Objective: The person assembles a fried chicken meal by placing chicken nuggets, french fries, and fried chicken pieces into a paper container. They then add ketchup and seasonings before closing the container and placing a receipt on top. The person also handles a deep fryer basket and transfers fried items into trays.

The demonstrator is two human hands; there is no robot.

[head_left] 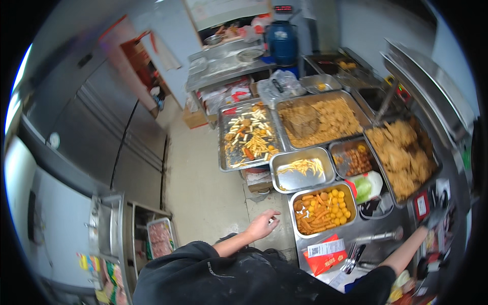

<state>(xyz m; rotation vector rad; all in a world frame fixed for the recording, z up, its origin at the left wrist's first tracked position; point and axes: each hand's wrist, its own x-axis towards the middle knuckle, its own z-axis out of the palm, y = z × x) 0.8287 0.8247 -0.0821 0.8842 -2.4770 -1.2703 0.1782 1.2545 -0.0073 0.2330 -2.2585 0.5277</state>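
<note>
My left hand [263, 224] hangs over the floor beside the metal table, its fingers loosely bent and apart, with nothing seen in them. Closest to it is a steel pan [294, 207] of orange fried sticks and yellow balls. My right hand [435, 218], which looks greyish as if gloved, reaches to the cluttered right edge of the table. It is beside a small red-and-white box [421, 206]; its fingers are too unclear to show a hold. A red paper bag [325, 256] with a white slip lies in front of me, next to tongs [354, 258].
Behind stand a pan of fries [303, 166], a tray of mixed fried pieces [249, 133] and large pans of fried food [325, 119] [401, 157]. A blue barrel [282, 43] is at the back. Steel refrigerators [109, 117] line the left; a sink [105, 223] stands nearer.
</note>
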